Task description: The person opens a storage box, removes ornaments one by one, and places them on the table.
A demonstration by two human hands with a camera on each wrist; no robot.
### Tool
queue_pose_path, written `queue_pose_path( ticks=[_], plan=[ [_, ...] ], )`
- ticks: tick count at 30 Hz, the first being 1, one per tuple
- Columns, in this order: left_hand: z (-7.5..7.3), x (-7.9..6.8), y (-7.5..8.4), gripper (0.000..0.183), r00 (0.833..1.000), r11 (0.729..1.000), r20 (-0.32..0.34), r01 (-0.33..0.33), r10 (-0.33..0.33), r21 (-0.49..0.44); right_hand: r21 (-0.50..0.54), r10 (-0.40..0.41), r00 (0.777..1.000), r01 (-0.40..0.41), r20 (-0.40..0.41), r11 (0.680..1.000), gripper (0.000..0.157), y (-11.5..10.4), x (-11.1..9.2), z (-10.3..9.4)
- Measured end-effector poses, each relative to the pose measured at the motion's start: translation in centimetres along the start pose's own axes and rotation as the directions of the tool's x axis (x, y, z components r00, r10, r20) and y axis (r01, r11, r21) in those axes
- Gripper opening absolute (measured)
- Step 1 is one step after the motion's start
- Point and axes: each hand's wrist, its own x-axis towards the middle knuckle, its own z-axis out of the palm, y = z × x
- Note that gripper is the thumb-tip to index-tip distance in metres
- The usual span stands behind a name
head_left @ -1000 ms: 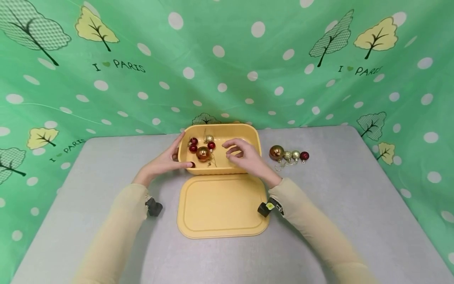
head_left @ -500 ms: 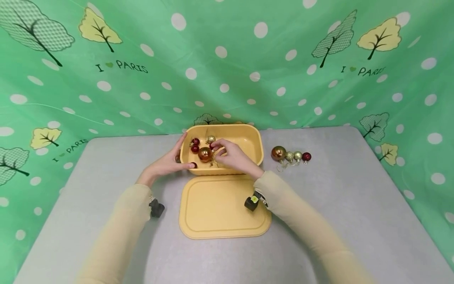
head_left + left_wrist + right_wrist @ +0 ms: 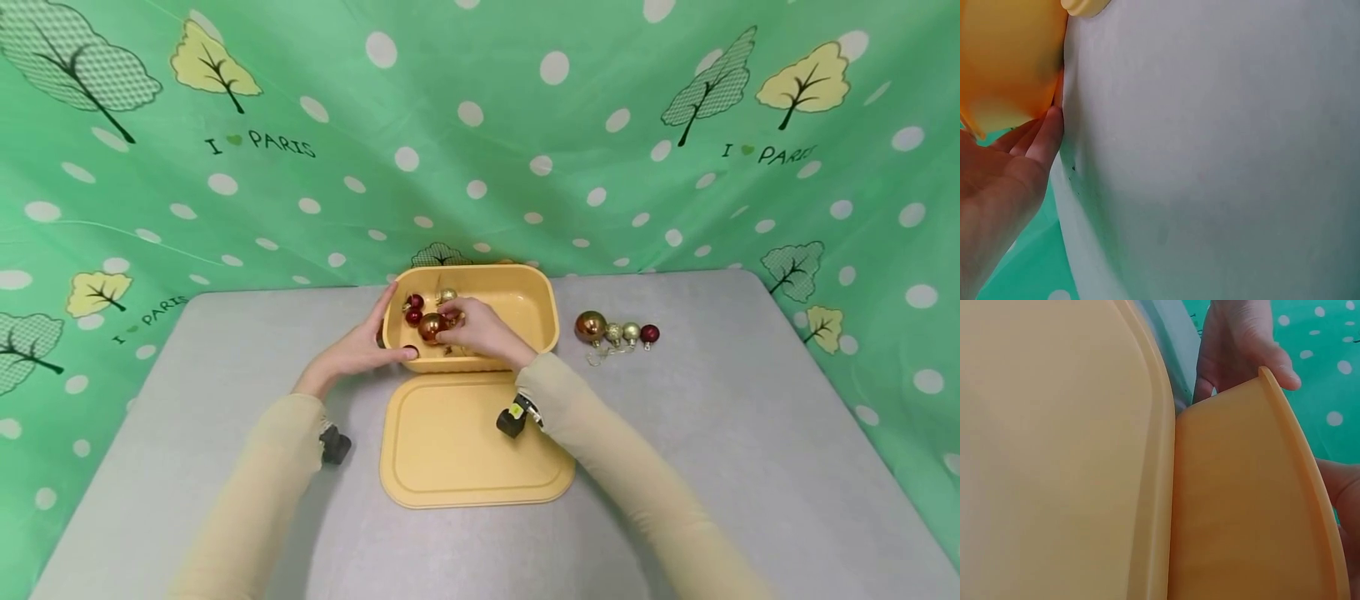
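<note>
A yellow box (image 3: 536, 304) stands open on the grey table, its lid (image 3: 476, 442) lying flat in front of it. Inside lie a large copper ball (image 3: 429, 327), small red balls (image 3: 412, 315) and a gold one (image 3: 447, 294). My left hand (image 3: 384, 340) grips the box's left front corner, thumb over the rim; the right wrist view shows that thumb (image 3: 1282, 370) on the box wall (image 3: 1241, 500). My right hand (image 3: 448, 325) is inside the box, fingers curled round a small red ball (image 3: 452, 317) beside the copper one. In the left wrist view my fingers (image 3: 1041, 144) lie against the wall (image 3: 1010, 62).
To the right of the box a row of balls lies on the table: a large copper one (image 3: 590, 326), two small gold ones (image 3: 622, 332) and a red one (image 3: 649, 333). A green patterned cloth (image 3: 480, 125) hangs behind and at both sides of the table (image 3: 750, 400).
My right hand has moved left across the box, from its middle to the cluster of balls, and its fingers have closed there. The left hand has kept its hold on the box.
</note>
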Motion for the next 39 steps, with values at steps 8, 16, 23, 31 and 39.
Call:
queue_pose_path(
  ticks=[8, 16, 23, 31, 39],
  plan=[
    [0.1, 0.1, 0.0, 0.116, 1.0, 1.0, 0.009, 0.0, 0.0, -0.02, 0.015, -0.018, 0.998, 0.017, 0.063, 1.0, 0.03, -0.3, 0.5, 0.5],
    [0.1, 0.2, -0.1, 0.116, 1.0, 1.0, 0.011, 0.008, -0.008, -0.01, -0.008, -0.026, 0.997, 0.027, 0.079, 1.0, 0.034, -0.3, 1.0, 0.8],
    [0.0, 0.1, -0.2, 0.116, 1.0, 0.999, 0.012, 0.018, -0.017, -0.037, 0.013, -0.038, 0.996, 0.037, 0.077, 0.999, 0.035, -0.2, 1.3, 1.0],
    [0.1, 0.3, -0.3, 0.116, 1.0, 0.999, 0.012, 0.007, -0.006, -0.034, 0.182, -0.106, 0.99, 0.087, 0.097, 0.979, 0.037, 0.2, 0.7, 0.5],
    [0.1, 0.1, -0.3, 0.116, 1.0, 0.999, 0.008, 0.019, -0.019, -0.033, 0.334, -0.122, 0.988, 0.084, 0.092, 0.939, 0.043, 0.6, -0.5, -0.7]
  ],
)
